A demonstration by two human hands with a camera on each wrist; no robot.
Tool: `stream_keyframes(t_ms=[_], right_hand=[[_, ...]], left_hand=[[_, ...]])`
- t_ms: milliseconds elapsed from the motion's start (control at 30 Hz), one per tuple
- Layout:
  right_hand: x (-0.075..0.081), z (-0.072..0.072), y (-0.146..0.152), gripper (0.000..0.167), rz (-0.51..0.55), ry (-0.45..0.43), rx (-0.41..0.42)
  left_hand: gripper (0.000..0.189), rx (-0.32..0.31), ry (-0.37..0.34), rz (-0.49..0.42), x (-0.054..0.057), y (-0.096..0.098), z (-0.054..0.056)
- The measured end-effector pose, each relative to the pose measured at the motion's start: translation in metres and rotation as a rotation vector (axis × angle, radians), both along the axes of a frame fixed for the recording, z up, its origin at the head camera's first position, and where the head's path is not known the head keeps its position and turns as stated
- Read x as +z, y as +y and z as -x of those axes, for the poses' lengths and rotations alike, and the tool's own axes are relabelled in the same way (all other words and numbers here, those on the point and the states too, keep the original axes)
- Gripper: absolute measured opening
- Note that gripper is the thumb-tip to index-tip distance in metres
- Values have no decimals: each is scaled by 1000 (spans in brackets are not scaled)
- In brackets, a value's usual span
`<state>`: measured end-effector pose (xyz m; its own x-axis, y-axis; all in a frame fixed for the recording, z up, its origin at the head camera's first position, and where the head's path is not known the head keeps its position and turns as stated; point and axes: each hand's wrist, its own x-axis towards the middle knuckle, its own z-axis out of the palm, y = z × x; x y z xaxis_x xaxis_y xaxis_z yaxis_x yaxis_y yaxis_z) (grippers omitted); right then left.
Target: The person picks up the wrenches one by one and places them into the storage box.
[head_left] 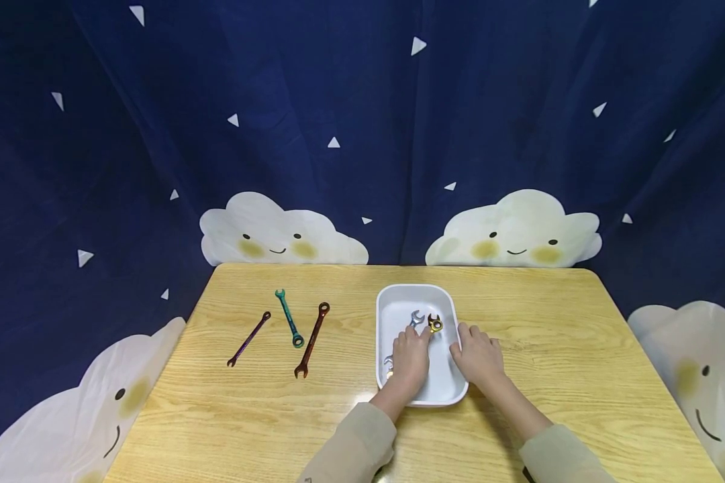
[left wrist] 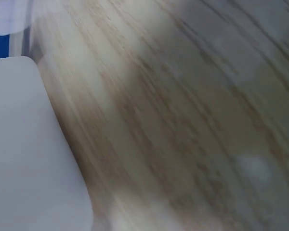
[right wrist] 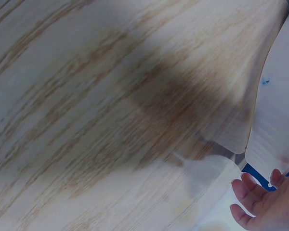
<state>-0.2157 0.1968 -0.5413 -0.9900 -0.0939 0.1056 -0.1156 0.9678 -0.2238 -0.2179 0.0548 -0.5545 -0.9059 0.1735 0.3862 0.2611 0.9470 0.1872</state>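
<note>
In the head view my left hand [head_left: 409,359] reaches down into a white tray [head_left: 382,308]. Its thumb and fingers pinch a gold wrench [head_left: 436,326], most of which the hand hides. Partly under the fingers lies a silver wrench [head_left: 417,317]; a dark orange jaw end shows beside the gold ring. My right hand [head_left: 482,355] holds the tray's right rim, thumb over the edge. In the right wrist view its fingers [right wrist: 248,197] are loosely bent beside the tray wall [right wrist: 279,110]. The left wrist view shows tray wall [left wrist: 33,144] and tabletop, no hand.
On the wooden table [head_left: 550,322], left of the tray, lie a purple wrench [head_left: 249,339], a teal wrench [head_left: 289,319] and a reddish-brown wrench [head_left: 313,341]. A dark blue curtain [head_left: 362,100] with clouds hangs behind the table's far edge.
</note>
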Motion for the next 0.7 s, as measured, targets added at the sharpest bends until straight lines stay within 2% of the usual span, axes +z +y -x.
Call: stream_keyframes(t_ms=[200,500,700], right_hand=[[0,0,0,33,5,-1,-1],[0,-2,0,32,8,13,1],[0,-1,0,34,2,6,0]], left_hand=[[32,-41,-79,17,1,-1,-1],[33,-108,-133,96,-1,-3,3],[33,-117,-145,128,-5,-5,6]])
